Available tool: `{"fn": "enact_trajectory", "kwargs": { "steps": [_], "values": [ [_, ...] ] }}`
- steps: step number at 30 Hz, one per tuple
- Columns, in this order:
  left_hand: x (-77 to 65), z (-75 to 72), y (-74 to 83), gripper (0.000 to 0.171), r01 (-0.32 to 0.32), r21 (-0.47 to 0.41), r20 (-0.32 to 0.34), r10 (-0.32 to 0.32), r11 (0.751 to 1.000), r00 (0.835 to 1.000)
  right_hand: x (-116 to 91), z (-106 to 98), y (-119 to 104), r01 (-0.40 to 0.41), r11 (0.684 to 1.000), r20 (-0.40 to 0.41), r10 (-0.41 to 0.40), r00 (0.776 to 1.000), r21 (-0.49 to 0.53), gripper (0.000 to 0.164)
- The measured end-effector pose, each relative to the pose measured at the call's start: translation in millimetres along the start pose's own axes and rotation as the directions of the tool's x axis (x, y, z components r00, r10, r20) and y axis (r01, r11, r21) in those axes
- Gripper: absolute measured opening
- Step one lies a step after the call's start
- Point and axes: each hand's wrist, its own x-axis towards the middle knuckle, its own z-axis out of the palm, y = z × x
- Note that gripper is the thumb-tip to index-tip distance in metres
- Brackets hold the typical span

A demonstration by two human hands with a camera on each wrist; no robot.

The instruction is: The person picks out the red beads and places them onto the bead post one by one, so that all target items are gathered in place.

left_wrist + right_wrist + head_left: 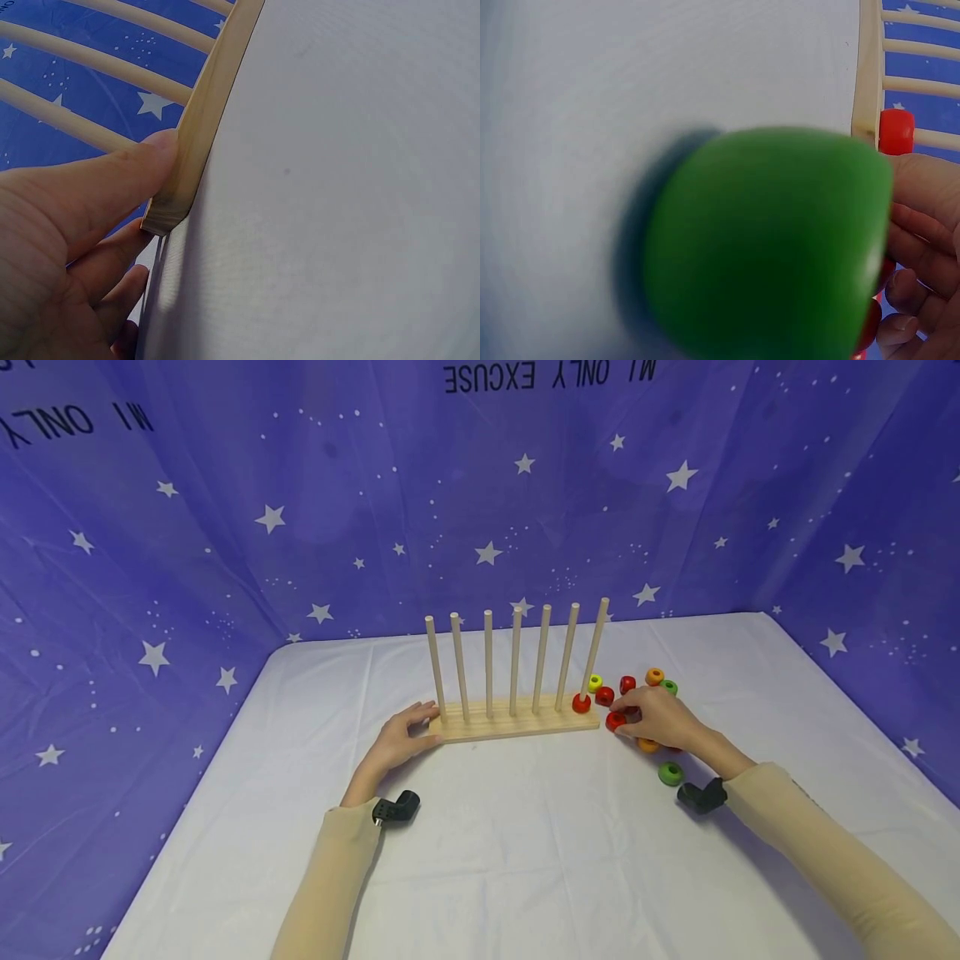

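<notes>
The left hand (401, 737) lies open against the left end of the peg rack (517, 724), while the right hand (660, 717) pinches a red bead (616, 721) just right of it, fingers partly hidden.

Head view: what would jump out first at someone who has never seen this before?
Probably the wooden rack of seven tall pegs standing mid-table on the white cloth, with one red bead already threaded at the foot of the rightmost peg. To its right lies a scatter of bright beads, where the right hand pinches another red bead, while the left hand rests against the rack's left end. Behind it all hangs a purple starry backdrop.
</notes>
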Motion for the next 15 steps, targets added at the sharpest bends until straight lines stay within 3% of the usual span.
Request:
{"fn": "enact_trajectory", "kwargs": {
  "steps": [15],
  "values": [
    [0.3,-0.3,-1.5,0.054,0.002,0.01,0.0,-0.002,1.0,1.0,0.1,-0.1,-2.6,-0.015,0.999,0.001,0.015,1.0,-0.033,0.033]
  ]
}}
